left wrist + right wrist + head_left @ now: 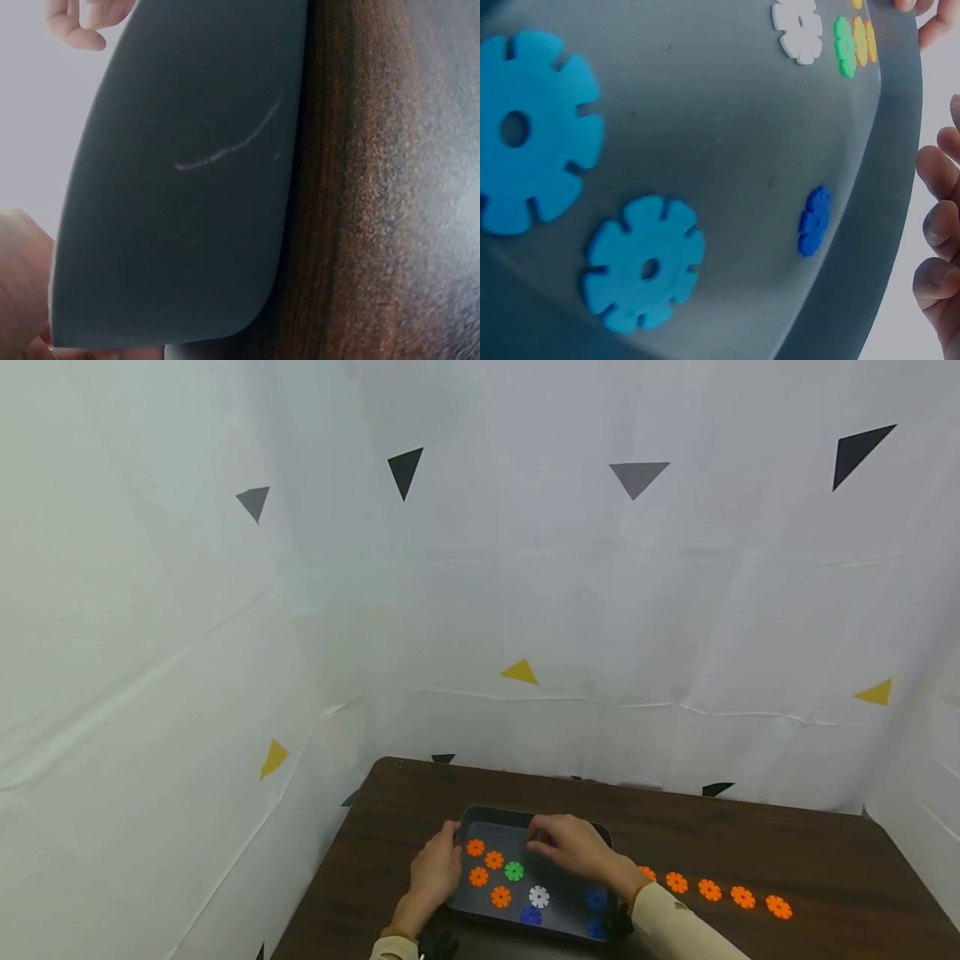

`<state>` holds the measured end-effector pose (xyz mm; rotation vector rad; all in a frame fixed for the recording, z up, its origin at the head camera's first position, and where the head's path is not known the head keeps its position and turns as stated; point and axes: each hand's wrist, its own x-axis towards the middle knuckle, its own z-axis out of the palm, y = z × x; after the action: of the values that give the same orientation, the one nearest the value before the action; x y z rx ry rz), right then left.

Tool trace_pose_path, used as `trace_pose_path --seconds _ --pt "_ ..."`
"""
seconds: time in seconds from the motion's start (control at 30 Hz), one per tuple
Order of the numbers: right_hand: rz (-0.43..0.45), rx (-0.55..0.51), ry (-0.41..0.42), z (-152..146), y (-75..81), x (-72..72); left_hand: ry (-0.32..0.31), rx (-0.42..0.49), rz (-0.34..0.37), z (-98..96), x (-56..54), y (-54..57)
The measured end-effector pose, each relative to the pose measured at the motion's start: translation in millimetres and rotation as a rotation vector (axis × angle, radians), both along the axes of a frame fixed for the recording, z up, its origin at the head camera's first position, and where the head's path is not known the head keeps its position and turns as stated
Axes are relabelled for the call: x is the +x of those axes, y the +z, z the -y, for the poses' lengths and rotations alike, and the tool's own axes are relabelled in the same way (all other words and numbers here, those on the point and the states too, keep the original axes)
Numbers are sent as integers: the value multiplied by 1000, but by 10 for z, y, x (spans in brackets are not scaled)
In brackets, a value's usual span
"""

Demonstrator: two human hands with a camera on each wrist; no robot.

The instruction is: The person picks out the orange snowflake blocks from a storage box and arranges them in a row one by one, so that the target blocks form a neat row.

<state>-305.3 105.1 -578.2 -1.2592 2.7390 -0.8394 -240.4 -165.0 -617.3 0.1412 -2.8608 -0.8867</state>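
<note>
A dark grey tray (555, 932) lies on the brown table, with flower-shaped notched plastic discs in it. My left hand (437, 865) grips the tray's left rim, its thumb and fingertips partly hidden in the left wrist view. Over the tray's far right part is my right hand (573, 845), fingers loosely bent, with nothing visible in them. Several orange discs (478, 877) lie at the tray's left, beside a green disc (513, 871), a white disc (538, 897) and a purple-blue disc (531, 916). Two blue discs (646, 264) sit at the right; a dark blue disc (815, 221) lies near a wall.
Right of the tray, several more orange discs (709, 890) form a row on the wooden table (840, 860), one partly hidden by my right arm. White sheeting (480, 610) with coloured triangles stands behind and beside the table.
</note>
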Motion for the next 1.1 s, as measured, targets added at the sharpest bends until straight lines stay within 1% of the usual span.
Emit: trace_pose_path --seconds 0.13,0.3,0.43,0.6,0.7,0.8,0.93,1.1 --pt "2 16 7 75 16 -15 -8 3 6 6 4 -2" --pt "9 36 15 156 -2 -20 -11 -6 2 5 -1 -5" --pt "2 45 20 179 -42 -10 -21 5 -2 -19 9 -10" --pt "-2 55 38 205 -103 6 -25 10 2 -41 47 -14" --pt "-6 47 44 234 -115 12 -28 11 -2 -46 62 -1" --pt "-29 40 51 283 -115 8 -27 9 -2 -39 69 23" --pt "-51 59 54 381 -112 -11 -20 12 3 -24 80 52" --pt "-39 98 52 476 -113 -44 -16 14 21 -37 93 67"
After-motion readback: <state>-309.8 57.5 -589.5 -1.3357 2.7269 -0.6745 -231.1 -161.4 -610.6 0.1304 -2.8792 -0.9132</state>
